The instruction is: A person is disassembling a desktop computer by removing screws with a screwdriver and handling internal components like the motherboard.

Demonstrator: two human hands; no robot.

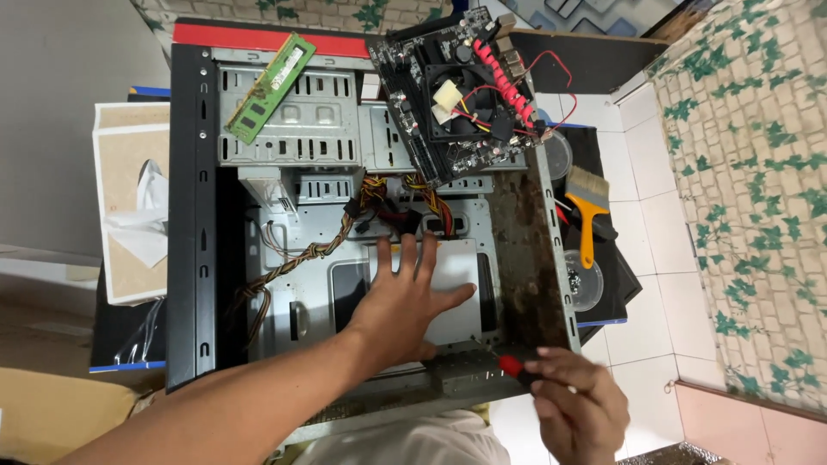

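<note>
Left hand (405, 297) open, fingers spread, pressing flat on the tray inside the open case (189, 215). Right hand (579, 405) closed around a red-handled screwdriver (513, 367) at the case's near edge. Judged step: working a fastener there; next needs tip seated squarely, case braced.

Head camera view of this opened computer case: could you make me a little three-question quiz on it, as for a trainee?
1. True or false: the left hand lies flat, fingers spread, inside the computer case.
2. What does the right hand hold? A) a brush B) a red-handled tool C) a cable
3. Which green part lies on the drive cage at the case's far end?

Key: 1 true. 2 B. 3 the memory stick.
</note>
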